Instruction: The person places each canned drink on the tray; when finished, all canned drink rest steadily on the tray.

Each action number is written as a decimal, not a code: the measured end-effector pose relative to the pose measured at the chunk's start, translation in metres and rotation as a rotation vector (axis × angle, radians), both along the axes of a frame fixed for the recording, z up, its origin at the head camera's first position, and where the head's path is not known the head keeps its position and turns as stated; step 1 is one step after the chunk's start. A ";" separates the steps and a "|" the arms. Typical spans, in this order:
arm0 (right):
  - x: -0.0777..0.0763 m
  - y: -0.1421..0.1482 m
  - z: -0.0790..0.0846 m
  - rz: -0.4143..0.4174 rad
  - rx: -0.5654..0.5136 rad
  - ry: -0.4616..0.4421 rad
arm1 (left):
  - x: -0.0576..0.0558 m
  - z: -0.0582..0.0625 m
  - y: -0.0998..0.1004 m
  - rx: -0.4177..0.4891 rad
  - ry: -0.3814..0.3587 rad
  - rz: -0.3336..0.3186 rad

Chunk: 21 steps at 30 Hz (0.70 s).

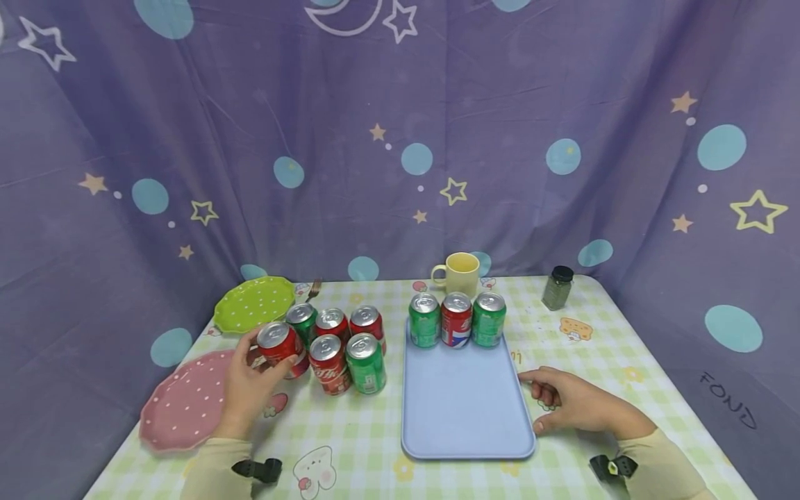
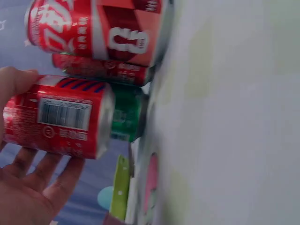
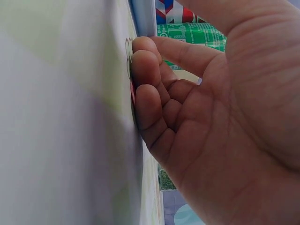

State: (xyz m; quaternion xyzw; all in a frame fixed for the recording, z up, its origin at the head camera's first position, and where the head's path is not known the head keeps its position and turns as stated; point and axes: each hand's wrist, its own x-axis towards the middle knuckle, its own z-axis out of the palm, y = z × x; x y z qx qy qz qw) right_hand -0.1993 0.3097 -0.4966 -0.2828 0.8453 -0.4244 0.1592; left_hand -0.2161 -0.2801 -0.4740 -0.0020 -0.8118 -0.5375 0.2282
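Note:
My left hand (image 1: 246, 385) grips a red soda can (image 1: 282, 347) between thumb and fingers, at the left of a cluster of cans. In the left wrist view, the held can's (image 2: 56, 117) base is clear of the tabletop. A red can (image 1: 330, 366) and a green can (image 1: 366, 366) stand in front of the cluster, with several more behind. At the right edge of a blue tray (image 1: 465, 410), my right hand (image 1: 578, 403) rests on the table, index finger and thumb touching or very near the rim. A red can (image 1: 457, 321) between two green cans stands along the tray's far end.
A pink dotted plate (image 1: 187, 403) lies beside the left hand, with a green dotted plate (image 1: 255, 304) behind it. The fork (image 1: 314, 289) is at the back. A yellow mug (image 1: 461, 276) stands behind the tray, and a black-lidded jar (image 1: 558, 288) is at the back right.

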 end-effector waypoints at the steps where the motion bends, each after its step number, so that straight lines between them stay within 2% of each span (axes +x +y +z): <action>1: 0.000 0.000 0.000 0.001 -0.003 -0.004 | 0.000 0.002 -0.001 0.001 0.022 0.021; 7: 0.001 -0.001 0.002 0.001 -0.007 -0.008 | 0.009 0.021 -0.002 0.028 0.162 0.139; 12: 0.000 0.001 -0.002 0.001 0.015 0.013 | 0.023 0.043 0.007 0.059 0.261 0.178; 16: -0.001 0.003 -0.003 -0.002 0.026 0.012 | 0.037 0.061 0.024 0.092 0.350 0.132; 21: -0.002 0.002 -0.003 -0.002 0.023 0.005 | 0.049 0.081 0.056 0.130 0.427 -0.030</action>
